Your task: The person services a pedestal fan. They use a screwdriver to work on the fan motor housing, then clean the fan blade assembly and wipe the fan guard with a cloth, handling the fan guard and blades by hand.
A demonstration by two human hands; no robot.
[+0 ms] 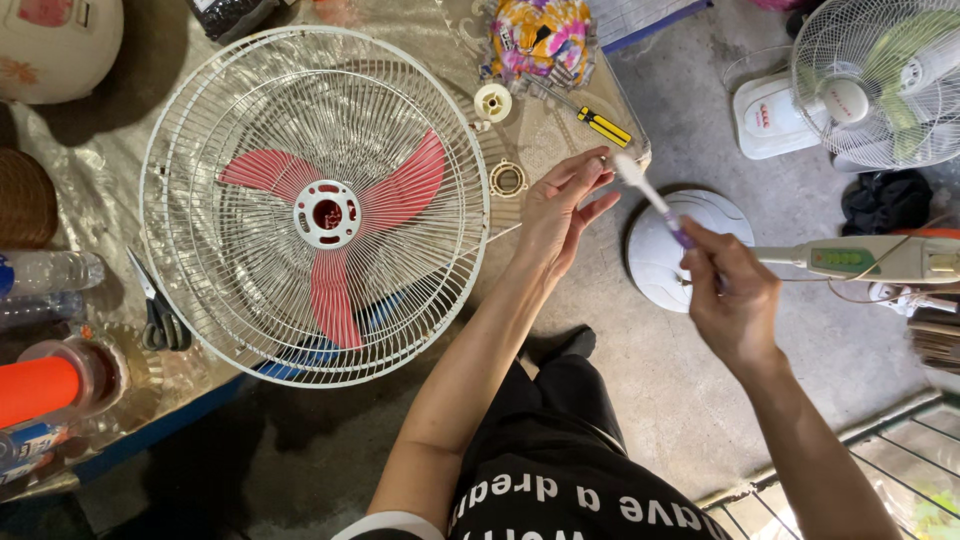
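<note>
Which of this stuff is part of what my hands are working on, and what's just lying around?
In hand: toothbrush in right hand; left hand beside its head.

Lying about: fan guard with red blades, screwdriver, scissors, round fan base, second fan.

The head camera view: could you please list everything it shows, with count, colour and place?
fan guard with blades: one, white wire, red blades, on the table at left
screwdriver: one, yellow and black, table's right edge
plastic nut: one, cream, above the guard
plastic ring: one, beige, beside the guard
scissors: one, dark handles, left of the guard
bottle: one, clear, far left
fan base: one, white, round, on the floor
standing fan: one, white with green blades, top right
toothbrush: one, white and purple, in the right hand
left hand: fingers at the table edge
right hand: gripping the toothbrush
</note>
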